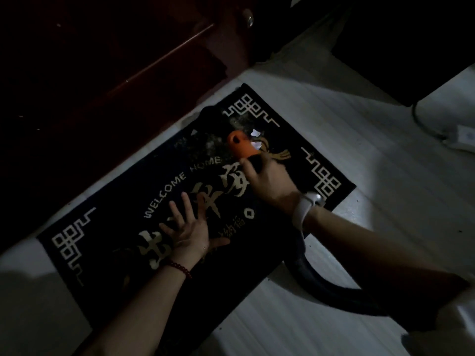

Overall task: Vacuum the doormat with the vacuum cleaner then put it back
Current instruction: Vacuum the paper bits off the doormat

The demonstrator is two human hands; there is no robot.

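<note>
Dim room, pale tiled floor [347, 155]. Dark red wooden door [102, 60] w/ metal knob [248, 20] along top-left, just beside the far long edge of the doormat [120, 255]. White power strip [462, 141] w/ dark cable [421, 122] on floor at right, well apart from mat. Dark furniture block top-right, can't tell what it is.

Doormat lies flat on floor, diagonal in view, black pile w/ gold corner knots, "WELCOME HOME" text + large gold characters. Greyish dusty patch and a few white scraps near the orange part.

Left hand [189, 233]: palm down, fingers spread straight, pressing flat on mat centre. Red bead bracelet [180, 269] on wrist.

Right hand [270, 179]: fingers curled round the black handle of the vacuum cleaner [240, 145], right behind its orange section. Nozzle end points toward door over mat's far half; tip is dark, can't tell if touching the pile. White watch [307, 209] on wrist. Dark ribbed hose [313, 281] runs from under the right forearm, curves across mat's near edge onto floor to the lower right.

Orange part smooth plastic, rounded, w/ a hole in it.
</note>
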